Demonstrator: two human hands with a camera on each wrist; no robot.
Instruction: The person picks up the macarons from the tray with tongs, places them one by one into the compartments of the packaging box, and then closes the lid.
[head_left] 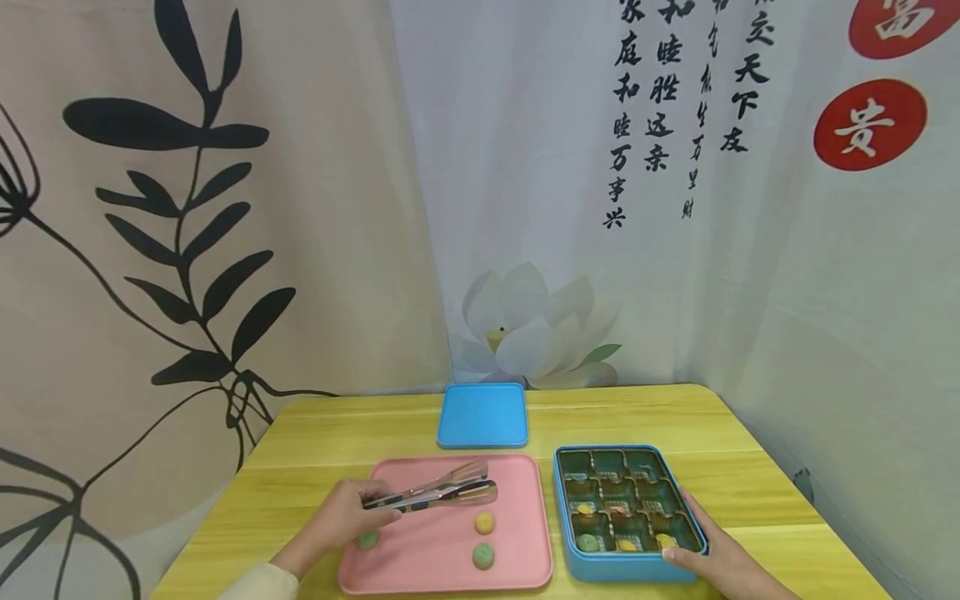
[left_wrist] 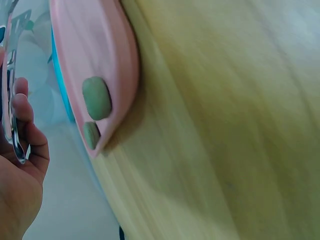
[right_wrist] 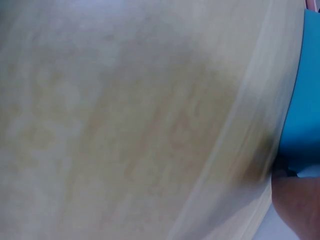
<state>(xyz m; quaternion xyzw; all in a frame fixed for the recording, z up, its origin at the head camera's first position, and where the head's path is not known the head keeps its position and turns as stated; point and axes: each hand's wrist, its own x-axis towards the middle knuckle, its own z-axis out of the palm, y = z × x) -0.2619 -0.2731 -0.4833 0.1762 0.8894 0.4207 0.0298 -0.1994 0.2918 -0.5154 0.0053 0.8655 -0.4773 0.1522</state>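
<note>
My left hand [head_left: 348,517] grips metal tongs [head_left: 450,490] above the left part of a pink tray [head_left: 442,571]. The tongs point right, and their tips look apart with nothing visible between them. On the tray lie a small round yellow piece, like a pastry [head_left: 484,522], a green one [head_left: 483,556] and another green one [head_left: 367,540] below my left hand. My right hand [head_left: 716,554] holds the right front corner of a blue box [head_left: 622,569], thumb over the rim. Its dark insert has several compartments; yellow, green and reddish pieces sit in the front and middle rows.
A flat blue lid [head_left: 483,417] lies behind the tray on the yellow wood-grain table [head_left: 345,425]. A printed curtain [head_left: 360,208] hangs along the table's back edge. The box stands just right of the tray, with a narrow gap between them.
</note>
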